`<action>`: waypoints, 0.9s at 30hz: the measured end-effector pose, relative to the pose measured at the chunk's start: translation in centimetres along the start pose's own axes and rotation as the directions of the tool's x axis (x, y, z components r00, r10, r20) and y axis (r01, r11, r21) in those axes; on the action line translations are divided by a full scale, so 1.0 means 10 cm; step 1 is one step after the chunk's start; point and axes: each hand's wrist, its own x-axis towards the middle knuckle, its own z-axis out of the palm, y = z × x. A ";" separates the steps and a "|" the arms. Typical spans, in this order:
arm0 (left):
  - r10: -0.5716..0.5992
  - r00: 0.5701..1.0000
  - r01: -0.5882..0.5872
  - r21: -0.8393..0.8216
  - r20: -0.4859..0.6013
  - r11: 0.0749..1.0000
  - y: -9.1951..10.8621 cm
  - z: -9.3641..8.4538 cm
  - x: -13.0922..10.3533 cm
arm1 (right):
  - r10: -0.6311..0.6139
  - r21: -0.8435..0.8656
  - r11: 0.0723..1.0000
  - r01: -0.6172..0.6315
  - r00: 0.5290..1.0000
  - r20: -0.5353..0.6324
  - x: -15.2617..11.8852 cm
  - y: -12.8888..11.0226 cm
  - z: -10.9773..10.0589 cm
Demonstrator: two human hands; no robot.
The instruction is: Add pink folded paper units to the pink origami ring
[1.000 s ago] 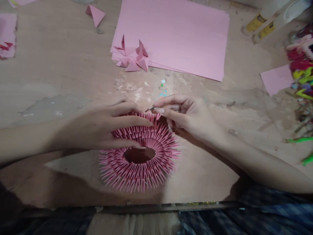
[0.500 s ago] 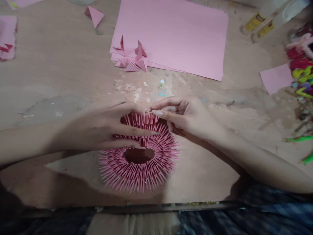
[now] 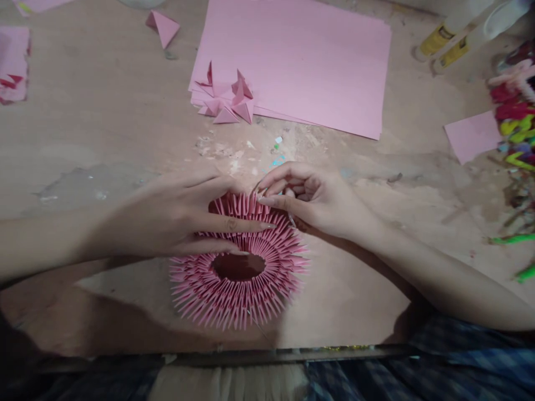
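Observation:
A round ring of many folded pink paper pieces (image 3: 234, 301), a 3D-origami form with an open centre, lies on the table before me. My left hand (image 3: 184, 214) rests across its left and far side, two fingers stretched over the pleats; its thumb is mostly hidden as it grips the raised far rows. At the far rim, my right hand (image 3: 311, 192) pinches the folded tips between thumb and index finger. What exactly lies between those fingertips is too small to make out clearly. A thin needle-like line (image 3: 259, 324) sticks out at the near edge.
Beyond the ring is a stack of pink paper (image 3: 309, 61), with several folded triangles (image 3: 229, 103) on its corner. Another triangle (image 3: 164, 29) lies farther left. Glue bottles (image 3: 437, 40), a pink square (image 3: 472, 135) and colourful pipe cleaners (image 3: 520, 125) are at right.
My right hand's thumb has lowered slightly onto the far rim, and its index finger arches more. My left hand stays on the ring almost unmoved.

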 end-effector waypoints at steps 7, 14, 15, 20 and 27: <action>0.020 0.999 -0.019 0.023 -0.044 1.000 0.02 -0.05 0.05 | 0.131 0.034 0.990 -0.140 0.975 0.177 0.05 -0.12 -0.18; -0.017 0.998 0.012 -0.085 -0.064 0.996 -0.01 0.05 -0.01 | 0.102 -0.051 0.994 -0.094 0.981 0.167 0.03 -0.11 -0.17; -0.016 0.998 0.010 -0.091 -0.067 0.996 -0.02 0.05 -0.01 | 0.088 -0.056 0.995 -0.080 0.983 0.160 0.03 -0.09 -0.16; 0.015 1.000 -0.013 -0.103 0.017 0.995 -0.03 -0.01 0.02 | -0.009 -0.075 0.997 0.020 0.989 0.148 0.04 -0.01 -0.14; 0.012 1.000 -0.013 -0.100 -0.005 0.995 -0.03 0.06 0.02 | 0.010 -0.064 0.998 0.001 0.984 0.179 0.08 -0.04 -0.19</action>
